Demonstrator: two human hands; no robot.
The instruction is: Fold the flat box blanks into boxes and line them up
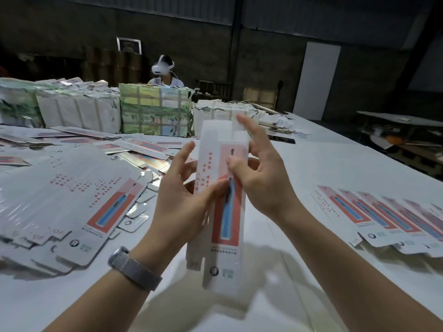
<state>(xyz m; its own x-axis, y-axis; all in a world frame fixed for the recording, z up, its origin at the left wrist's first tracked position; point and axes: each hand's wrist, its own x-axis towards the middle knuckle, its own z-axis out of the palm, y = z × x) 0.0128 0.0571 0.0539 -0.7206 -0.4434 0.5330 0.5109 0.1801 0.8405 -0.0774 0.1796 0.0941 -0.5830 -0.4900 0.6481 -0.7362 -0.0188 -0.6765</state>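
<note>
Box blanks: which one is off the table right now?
The box blank held upright between the left hand and right hand. The left pile and right row lie flat on the table.

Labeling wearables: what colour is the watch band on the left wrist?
Grey woven-mesh watch band, below the left hand; head view.

Single head-worn wide-angle view, looking forward and down, close above both hands (215,188), white surface (323,168) spreading beyond them, dim wall far ahead

White-and-red box blank (224,200) held upright mid-fold; flat blanks (72,200) left, folded row (383,219) right.
</note>
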